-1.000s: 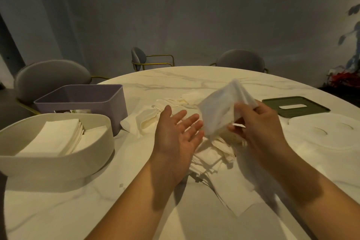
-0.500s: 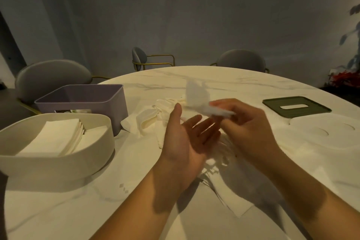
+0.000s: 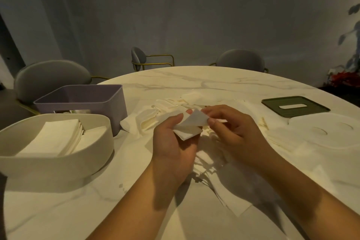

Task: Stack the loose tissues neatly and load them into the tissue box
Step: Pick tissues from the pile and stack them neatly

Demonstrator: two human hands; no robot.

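Observation:
A folded white tissue (image 3: 191, 125) lies across the palm of my left hand (image 3: 172, 147), whose thumb and fingers curl round it. My right hand (image 3: 232, 133) pinches the tissue's upper flap between thumb and fingers. Both hands hover above a loose pile of white tissues (image 3: 171, 111) spread over the middle of the round marble table (image 3: 78, 206). At the left stands a cream tissue box (image 3: 56, 163), open, with a neat stack of tissues (image 3: 52, 138) inside.
A purple open box (image 3: 87, 101) stands behind the cream one. A green lid (image 3: 295, 106) with a slot lies at the right, a cream lid (image 3: 335, 132) in front of it. Grey chairs stand round the table's far side.
My right hand brought the tissue down from the air onto my left palm. My left hand, flat and open before, has curled its fingers round the tissue.

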